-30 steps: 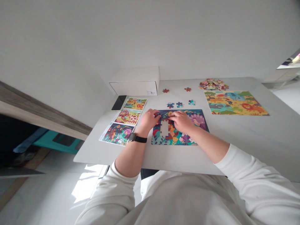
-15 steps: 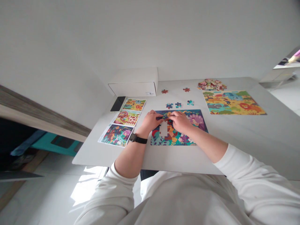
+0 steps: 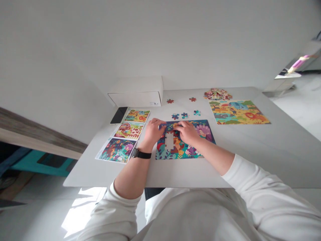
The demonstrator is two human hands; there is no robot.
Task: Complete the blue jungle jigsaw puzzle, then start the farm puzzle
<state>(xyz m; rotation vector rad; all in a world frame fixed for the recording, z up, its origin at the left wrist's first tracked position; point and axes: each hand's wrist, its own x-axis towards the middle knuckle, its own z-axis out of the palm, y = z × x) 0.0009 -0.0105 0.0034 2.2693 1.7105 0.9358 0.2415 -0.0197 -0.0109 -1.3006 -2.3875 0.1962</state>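
Note:
A colourful jigsaw puzzle [image 3: 185, 147] lies flat in front of me, with a tall pale gap in its left half where the surface beneath shows. My left hand [image 3: 153, 132] is at its upper left edge, thumb and forefinger a little apart with the fingertips on the puzzle. Over its upper middle, just above and right of the gap, my right hand [image 3: 187, 132] has bent fingers drawn together, fingertips down on the pieces. Whether a loose piece is under them is hidden. Behind the puzzle lie two blue pieces [image 3: 185, 115] and a teal piece [image 3: 197, 112].
Two red pieces [image 3: 192, 99] lie farther back. A heap of pieces [image 3: 217, 94] sits behind a finished animal puzzle [image 3: 239, 112] at right. On the left are picture sheets [image 3: 129, 130], a dark phone [image 3: 119, 115] and a white box [image 3: 136, 92] against the wall.
The whole view has shifted, so the table appears farther left and slightly lower. My fingertips have moved slightly apart, and blue puzzle surface shows between them.

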